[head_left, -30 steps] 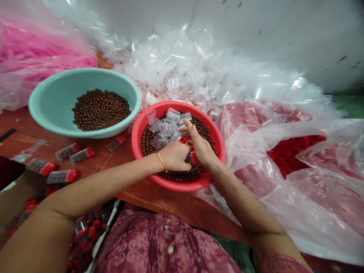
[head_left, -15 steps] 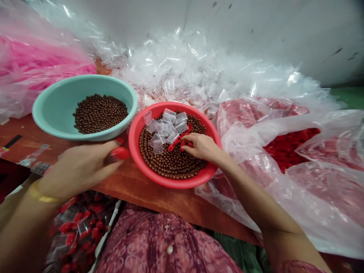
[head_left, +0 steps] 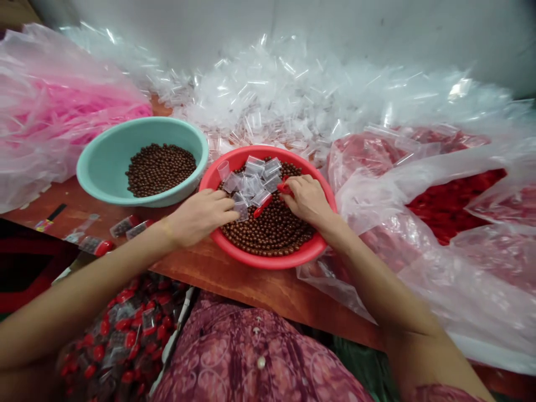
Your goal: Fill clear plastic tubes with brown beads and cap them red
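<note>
My left hand (head_left: 205, 218) reaches over the left rim of a red bowl (head_left: 268, 262). Its fingers are closed on a small clear plastic container (head_left: 240, 207). Inside the bowl's right side, my right hand (head_left: 309, 199) pinches a red plastic cap (head_left: 285, 186). Another red cap (head_left: 263, 206) lies between the hands, on small round brown balls (head_left: 272, 231) that fill much of the bowl. A heap of clear containers (head_left: 253, 184) rests on these balls.
A turquoise bowl (head_left: 100, 187) with more brown balls stands left. Filled red-capped containers (head_left: 95, 245) lie at the table's left; many more fill a box (head_left: 125, 335) below. Behind is a clear-container pile (head_left: 285, 95). Plastic bags hold red pieces (head_left: 456, 206) and pink pieces (head_left: 84, 106).
My left hand has moved right from the table to the red bowl; the red-capped thing it carried is no longer in it. My right hand has lifted a red cap slightly away from the others.
</note>
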### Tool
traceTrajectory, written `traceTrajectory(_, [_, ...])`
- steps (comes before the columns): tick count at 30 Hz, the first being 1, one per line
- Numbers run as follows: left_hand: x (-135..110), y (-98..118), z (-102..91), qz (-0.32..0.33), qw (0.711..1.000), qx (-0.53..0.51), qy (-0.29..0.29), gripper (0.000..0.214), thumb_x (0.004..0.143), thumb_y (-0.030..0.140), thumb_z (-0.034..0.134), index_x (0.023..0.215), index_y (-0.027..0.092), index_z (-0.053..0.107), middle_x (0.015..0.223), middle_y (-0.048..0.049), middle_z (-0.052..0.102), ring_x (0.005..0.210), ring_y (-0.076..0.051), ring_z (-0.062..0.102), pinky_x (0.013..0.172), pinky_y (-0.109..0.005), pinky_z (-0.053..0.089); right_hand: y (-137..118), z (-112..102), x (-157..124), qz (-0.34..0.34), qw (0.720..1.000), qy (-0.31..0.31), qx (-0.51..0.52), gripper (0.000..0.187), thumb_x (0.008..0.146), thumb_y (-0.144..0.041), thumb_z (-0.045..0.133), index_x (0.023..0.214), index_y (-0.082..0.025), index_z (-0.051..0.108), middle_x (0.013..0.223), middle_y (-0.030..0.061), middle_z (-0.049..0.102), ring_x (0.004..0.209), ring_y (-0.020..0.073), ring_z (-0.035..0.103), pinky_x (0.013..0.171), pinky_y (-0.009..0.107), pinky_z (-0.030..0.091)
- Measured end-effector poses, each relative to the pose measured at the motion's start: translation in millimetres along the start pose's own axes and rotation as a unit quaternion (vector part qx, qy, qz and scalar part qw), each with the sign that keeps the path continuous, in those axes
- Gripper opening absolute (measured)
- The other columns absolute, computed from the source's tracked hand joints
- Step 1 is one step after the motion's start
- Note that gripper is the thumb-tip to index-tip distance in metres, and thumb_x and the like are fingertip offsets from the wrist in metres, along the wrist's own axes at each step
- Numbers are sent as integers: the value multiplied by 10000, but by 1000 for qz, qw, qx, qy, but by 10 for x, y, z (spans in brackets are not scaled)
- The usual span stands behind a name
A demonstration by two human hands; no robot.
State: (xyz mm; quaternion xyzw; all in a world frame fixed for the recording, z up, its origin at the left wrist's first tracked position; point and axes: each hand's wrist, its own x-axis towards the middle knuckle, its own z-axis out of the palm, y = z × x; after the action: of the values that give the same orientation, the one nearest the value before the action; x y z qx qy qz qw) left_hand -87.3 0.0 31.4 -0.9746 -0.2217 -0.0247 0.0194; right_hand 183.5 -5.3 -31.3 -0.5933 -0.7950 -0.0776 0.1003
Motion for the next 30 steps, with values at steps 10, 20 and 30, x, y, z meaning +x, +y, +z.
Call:
traceTrajectory(10, [661,-160,520,165,972,95,-135,185,813,63,473,776,115,647,786,-129,675,728,-185,592,651,-292,381,13,-13,-8,37,994,17,106,245,888,-332,449,950,-141,590,874,128,676,788,241,581,696,325,390])
traceTrajectory(20, [1129,423,847,35,980,-31,-193,172,751,49,497,742,94,663,739,-153,693,715,-215,666,640,-287,471,52,-38,-11,71,979,51,185,268,878,-351,458,1011,-154,581,869,94,673,736,214,596,674,303,395])
traceTrajectory(30, [1069,148,657,-157,742,-646,-86,242,701,151,604,940,116,583,894,-34,662,796,-101,603,796,-257,472,124,37,-18,152,909,134,365,217,866,-403,463,817,-203,531,697,2,600,614,139,520,616,266,408])
